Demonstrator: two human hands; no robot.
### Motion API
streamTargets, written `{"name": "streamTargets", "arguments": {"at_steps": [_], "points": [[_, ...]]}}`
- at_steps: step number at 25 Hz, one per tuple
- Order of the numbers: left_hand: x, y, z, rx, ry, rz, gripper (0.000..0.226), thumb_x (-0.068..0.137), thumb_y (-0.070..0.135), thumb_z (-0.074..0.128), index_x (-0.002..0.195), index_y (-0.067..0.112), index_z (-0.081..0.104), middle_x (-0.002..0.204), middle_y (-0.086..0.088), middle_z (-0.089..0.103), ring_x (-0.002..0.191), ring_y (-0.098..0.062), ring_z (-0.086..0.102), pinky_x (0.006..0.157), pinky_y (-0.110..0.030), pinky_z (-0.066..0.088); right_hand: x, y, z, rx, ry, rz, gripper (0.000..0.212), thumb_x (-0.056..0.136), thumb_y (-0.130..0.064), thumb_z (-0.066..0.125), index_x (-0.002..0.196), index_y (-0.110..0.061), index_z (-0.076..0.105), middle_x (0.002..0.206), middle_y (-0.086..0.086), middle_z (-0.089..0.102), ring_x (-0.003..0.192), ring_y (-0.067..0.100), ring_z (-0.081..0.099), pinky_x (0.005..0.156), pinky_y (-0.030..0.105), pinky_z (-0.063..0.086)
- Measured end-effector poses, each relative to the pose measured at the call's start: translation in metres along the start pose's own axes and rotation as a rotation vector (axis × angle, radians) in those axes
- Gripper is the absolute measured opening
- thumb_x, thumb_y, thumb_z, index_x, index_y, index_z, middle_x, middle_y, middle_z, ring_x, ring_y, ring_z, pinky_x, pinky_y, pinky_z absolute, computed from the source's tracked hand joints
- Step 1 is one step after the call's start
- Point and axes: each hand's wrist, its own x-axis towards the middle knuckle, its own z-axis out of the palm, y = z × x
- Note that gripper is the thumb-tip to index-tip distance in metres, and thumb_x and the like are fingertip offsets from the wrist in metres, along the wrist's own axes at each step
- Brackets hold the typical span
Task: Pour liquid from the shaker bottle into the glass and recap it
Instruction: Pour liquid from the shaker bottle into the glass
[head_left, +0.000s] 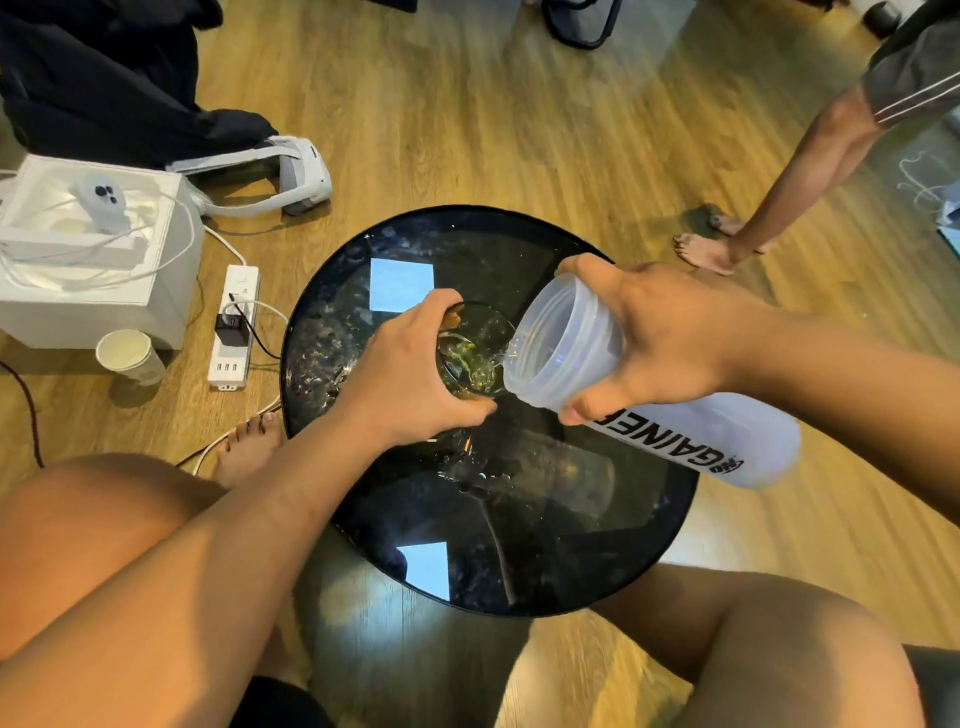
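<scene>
A clear drinking glass (475, 345) is held above the round black glass table (597, 561), with my left hand (410, 374) wrapped around its left side. My right hand (660, 343) grips a translucent white shaker bottle (566, 348) near its uncapped mouth. The bottle is tipped to the left, its rim touching the glass's right edge, and clear liquid runs into the glass. Black lettering shows on the bottle's body below my wrist. A dark object on the table in front of the glass may be the cap; I cannot tell.
On the wooden floor to the left stand a white box (88, 249) with cables, a paper cup (127, 356), a power strip (234, 327) and a white headset (296, 171). Another person's bare legs (779, 197) stand at the upper right. My knees flank the table.
</scene>
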Motion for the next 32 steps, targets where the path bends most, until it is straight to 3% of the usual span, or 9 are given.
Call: {"name": "streamTargets", "arguments": {"at_steps": [3, 7, 10, 15, 21, 32], "points": [[0.000, 0.000, 0.000, -0.002, 0.012, -0.005, 0.092, 0.052, 0.047, 0.093, 0.128, 0.028, 0.045, 0.105, 0.012, 0.054, 0.094, -0.011, 0.056, 0.075, -0.013, 0.040, 0.001, 0.001, 0.001, -0.027, 0.009, -0.003, 0.116, 0.041, -0.089, 0.062, 0.135, -0.032, 0.026, 0.096, -0.003, 0.057, 0.086, 0.024, 0.054, 0.073, 0.041, 0.052], [0.000, 0.003, -0.002, 0.010, 0.030, -0.011, 0.096, 0.051, 0.045, 0.095, 0.131, 0.022, 0.047, 0.110, 0.009, 0.056, 0.099, -0.014, 0.057, 0.085, -0.026, 0.044, 0.003, 0.001, 0.000, -0.013, 0.031, -0.032, 0.115, 0.042, -0.089, 0.062, 0.134, -0.029, 0.028, 0.102, -0.001, 0.060, 0.086, 0.023, 0.051, 0.069, 0.038, 0.048], [0.001, 0.003, -0.003, 0.011, 0.043, -0.001, 0.095, 0.050, 0.041, 0.096, 0.130, 0.021, 0.048, 0.107, 0.009, 0.055, 0.095, -0.014, 0.056, 0.084, -0.026, 0.043, 0.003, 0.000, -0.001, 0.003, 0.053, -0.048, 0.109, 0.041, -0.089, 0.062, 0.126, -0.027, 0.034, 0.099, -0.001, 0.061, 0.084, 0.026, 0.054, 0.065, 0.038, 0.045], [0.002, -0.005, -0.003, 0.046, 0.066, 0.006, 0.097, 0.046, 0.039, 0.099, 0.127, 0.028, 0.046, 0.107, 0.010, 0.056, 0.095, -0.010, 0.054, 0.080, -0.021, 0.039, 0.004, -0.001, -0.004, 0.012, 0.018, -0.057, 0.113, 0.044, -0.087, 0.064, 0.131, -0.022, 0.032, 0.099, 0.001, 0.060, 0.088, 0.026, 0.054, 0.073, 0.045, 0.052], [0.005, -0.008, -0.001, 0.034, 0.070, 0.021, 0.099, 0.044, 0.041, 0.099, 0.126, 0.029, 0.046, 0.109, 0.007, 0.060, 0.096, -0.012, 0.058, 0.082, -0.018, 0.040, 0.003, -0.001, -0.007, -0.009, 0.006, -0.051, 0.113, 0.045, -0.086, 0.065, 0.132, -0.022, 0.032, 0.095, 0.001, 0.060, 0.085, 0.027, 0.056, 0.069, 0.045, 0.054], [0.005, -0.006, 0.000, 0.024, 0.070, 0.025, 0.100, 0.045, 0.038, 0.101, 0.128, 0.025, 0.047, 0.112, 0.004, 0.061, 0.099, -0.015, 0.059, 0.086, -0.027, 0.045, 0.002, 0.000, -0.007, -0.006, 0.009, -0.055, 0.114, 0.046, -0.087, 0.064, 0.132, -0.020, 0.033, 0.103, 0.004, 0.062, 0.088, 0.028, 0.057, 0.074, 0.046, 0.053]]}}
